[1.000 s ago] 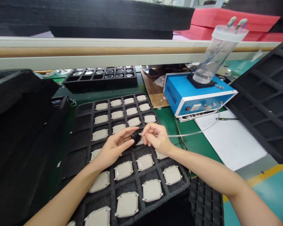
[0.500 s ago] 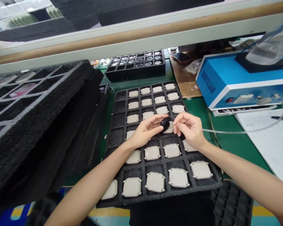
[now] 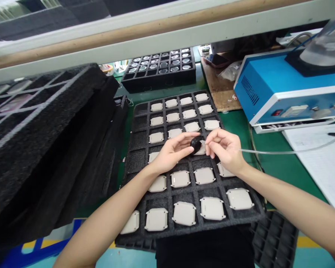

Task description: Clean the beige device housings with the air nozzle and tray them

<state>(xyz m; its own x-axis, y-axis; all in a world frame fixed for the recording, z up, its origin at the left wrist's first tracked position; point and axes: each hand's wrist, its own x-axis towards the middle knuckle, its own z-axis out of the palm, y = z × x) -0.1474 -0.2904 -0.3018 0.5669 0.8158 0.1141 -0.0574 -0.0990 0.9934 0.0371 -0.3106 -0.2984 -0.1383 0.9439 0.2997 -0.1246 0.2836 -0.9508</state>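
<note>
1. From the head camera, a black oval piece (image 3: 195, 145) is sitting between the two hands, just above a pale module (image 3: 202, 150) lying in a cell of a foam tray (image 3: 136, 162). Its long axis is running slantwise, though fingers are hiding part of its outline.
2. The left hand (image 3: 173, 149) is reaching in from the lower left and is the nearer hand to the piece. It is holding the piece at its fingertips, with the fingers lying long and only slightly curled.
3. The right hand (image 3: 225, 147) is curling into a tight pinch, gripping a clear tube (image 3: 281, 152) that is trailing away to the right. The tube's tip is pointing toward the piece from just beside it, but I cannot tell whether they are touching.
4. More modules (image 3: 180, 179) are lying in rows around the hands, while a blue box (image 3: 270, 76) is standing beyond the tray on the right.
</note>
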